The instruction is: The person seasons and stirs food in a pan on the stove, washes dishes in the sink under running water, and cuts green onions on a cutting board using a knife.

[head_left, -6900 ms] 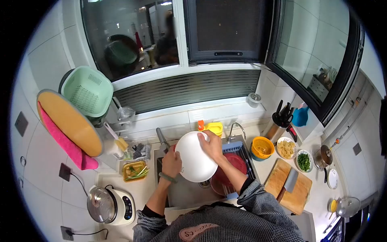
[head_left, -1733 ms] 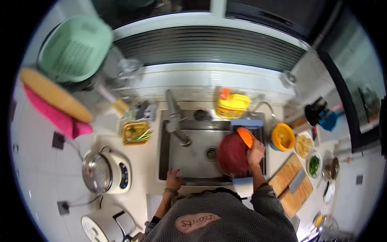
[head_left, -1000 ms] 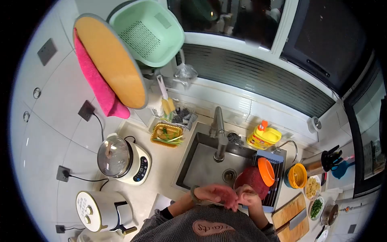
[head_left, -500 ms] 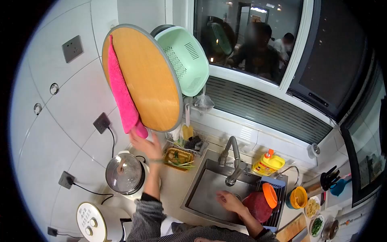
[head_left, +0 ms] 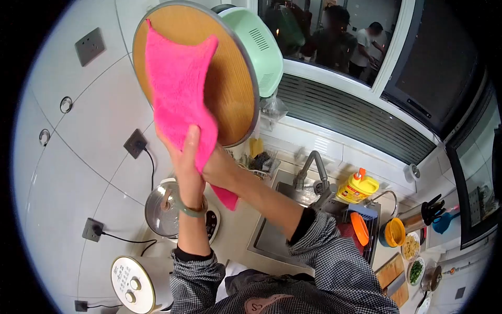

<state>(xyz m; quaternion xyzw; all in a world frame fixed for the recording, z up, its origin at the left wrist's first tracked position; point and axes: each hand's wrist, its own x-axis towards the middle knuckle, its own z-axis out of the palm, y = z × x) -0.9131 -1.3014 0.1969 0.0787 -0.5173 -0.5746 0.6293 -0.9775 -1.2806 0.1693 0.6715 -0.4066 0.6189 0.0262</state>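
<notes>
A bright pink towel (head_left: pixel 178 78) hangs spread over the front of a round wooden board (head_left: pixel 232 99), its upper left corner at the board's top edge. Both hands are together at the towel's lower part. My left hand (head_left: pixel 186 165), with a green bangle at the wrist, is closed on the cloth, thumb up and fingers partly hidden behind it. Reaching across from the right, my right hand (head_left: pixel 220 170) presses the towel against the left one, its fingers mostly covered. A towel corner pokes out below the right wrist.
Below the arms stand a glass-lidded pot (head_left: pixel 163 209) and a white cooker (head_left: pixel 133 285). The sink (head_left: pixel 266 238) with its faucet (head_left: pixel 316 167) lies to the right, beside a yellow bottle (head_left: pixel 358 187). A knife rests on the cutting board (head_left: pixel 389 277). A green basket (head_left: pixel 256 47) hangs behind the wooden board.
My right hand has moved from over the sink up to the towel. My left hand has taken hold of it, and the narrow folded towel is now spread wide. The view has shifted.
</notes>
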